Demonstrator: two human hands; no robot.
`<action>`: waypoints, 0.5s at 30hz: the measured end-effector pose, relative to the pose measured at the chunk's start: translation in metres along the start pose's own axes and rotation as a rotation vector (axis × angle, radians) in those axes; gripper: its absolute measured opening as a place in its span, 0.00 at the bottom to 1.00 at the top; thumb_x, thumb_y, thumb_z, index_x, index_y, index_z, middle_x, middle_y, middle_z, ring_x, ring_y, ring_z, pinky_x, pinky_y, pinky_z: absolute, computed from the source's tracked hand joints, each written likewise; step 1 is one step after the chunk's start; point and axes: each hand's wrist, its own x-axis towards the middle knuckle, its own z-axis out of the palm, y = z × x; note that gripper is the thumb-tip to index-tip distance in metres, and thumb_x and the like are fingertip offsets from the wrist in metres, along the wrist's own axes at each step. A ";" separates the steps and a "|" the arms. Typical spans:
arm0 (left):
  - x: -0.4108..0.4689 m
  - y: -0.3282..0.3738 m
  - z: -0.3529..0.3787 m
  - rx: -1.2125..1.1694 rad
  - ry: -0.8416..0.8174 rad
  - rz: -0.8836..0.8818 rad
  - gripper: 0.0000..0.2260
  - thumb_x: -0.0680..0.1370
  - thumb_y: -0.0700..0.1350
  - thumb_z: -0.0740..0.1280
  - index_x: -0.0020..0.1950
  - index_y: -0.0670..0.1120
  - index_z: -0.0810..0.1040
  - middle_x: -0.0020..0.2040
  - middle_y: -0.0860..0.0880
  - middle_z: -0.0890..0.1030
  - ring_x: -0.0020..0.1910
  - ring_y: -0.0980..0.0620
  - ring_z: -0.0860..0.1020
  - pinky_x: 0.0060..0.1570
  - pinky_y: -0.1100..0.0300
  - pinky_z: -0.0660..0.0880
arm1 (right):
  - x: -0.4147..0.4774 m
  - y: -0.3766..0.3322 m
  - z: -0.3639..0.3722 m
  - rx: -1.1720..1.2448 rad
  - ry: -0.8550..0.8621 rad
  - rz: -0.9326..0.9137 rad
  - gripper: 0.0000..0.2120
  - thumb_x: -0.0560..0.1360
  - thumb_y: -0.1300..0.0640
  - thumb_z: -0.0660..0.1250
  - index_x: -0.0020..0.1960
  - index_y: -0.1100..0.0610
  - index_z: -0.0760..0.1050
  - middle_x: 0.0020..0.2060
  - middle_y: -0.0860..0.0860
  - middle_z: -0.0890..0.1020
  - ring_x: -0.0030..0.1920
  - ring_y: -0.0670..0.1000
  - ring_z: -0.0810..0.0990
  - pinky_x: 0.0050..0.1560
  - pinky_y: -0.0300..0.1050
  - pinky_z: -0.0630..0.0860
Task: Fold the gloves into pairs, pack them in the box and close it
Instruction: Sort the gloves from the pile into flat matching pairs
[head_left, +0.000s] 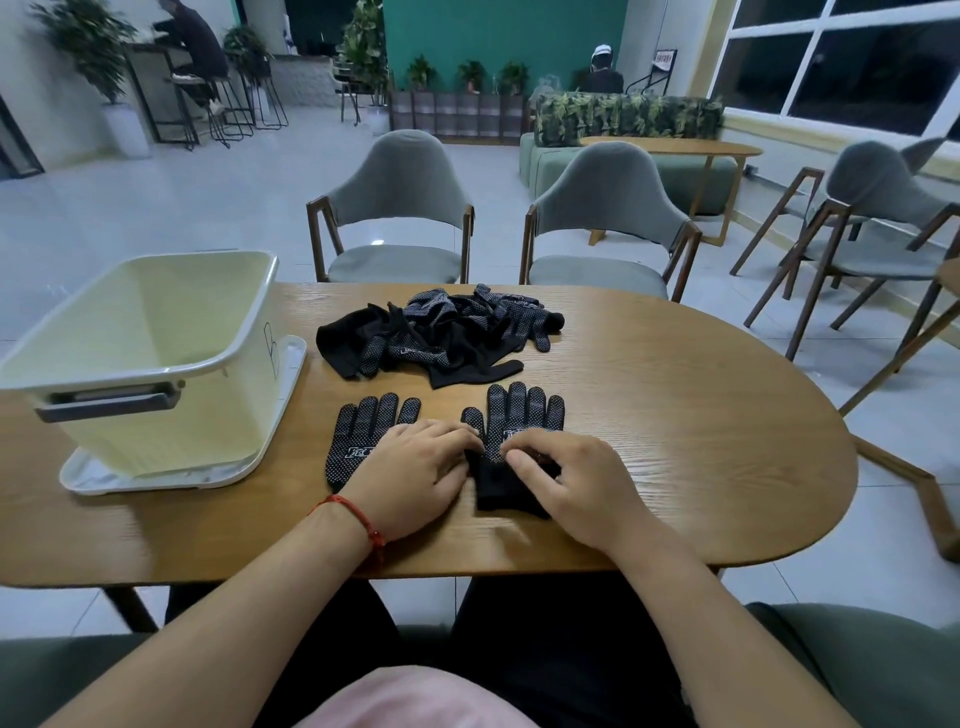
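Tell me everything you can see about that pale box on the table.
The box is a pale yellow plastic tub with a white rim, rounded corners and walls that taper downward. A grey handle sits in its near end, and a faint outline is marked on its right wall. It stands upright and open at the left end of the table, on a flat white tray. What shows of its inside holds nothing. Nothing else touches it.
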 end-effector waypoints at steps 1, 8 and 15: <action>0.000 0.000 0.000 -0.004 -0.003 -0.004 0.14 0.81 0.54 0.61 0.65 0.60 0.77 0.69 0.65 0.76 0.70 0.59 0.71 0.68 0.55 0.64 | 0.003 0.003 0.001 0.038 0.032 0.038 0.06 0.79 0.45 0.69 0.55 0.42 0.81 0.47 0.37 0.87 0.49 0.39 0.85 0.52 0.50 0.83; -0.001 0.001 0.000 -0.010 0.022 -0.030 0.14 0.81 0.57 0.60 0.65 0.60 0.77 0.69 0.65 0.76 0.70 0.58 0.71 0.73 0.52 0.64 | 0.044 0.014 0.007 0.042 0.147 0.038 0.05 0.75 0.54 0.77 0.46 0.45 0.82 0.47 0.40 0.88 0.50 0.43 0.87 0.49 0.52 0.84; -0.002 0.002 -0.001 -0.032 0.019 -0.032 0.14 0.81 0.57 0.62 0.65 0.60 0.78 0.68 0.64 0.76 0.70 0.58 0.71 0.71 0.55 0.63 | 0.074 0.008 0.020 -0.116 0.084 0.057 0.03 0.75 0.50 0.76 0.48 0.43 0.84 0.47 0.42 0.88 0.47 0.49 0.85 0.50 0.50 0.82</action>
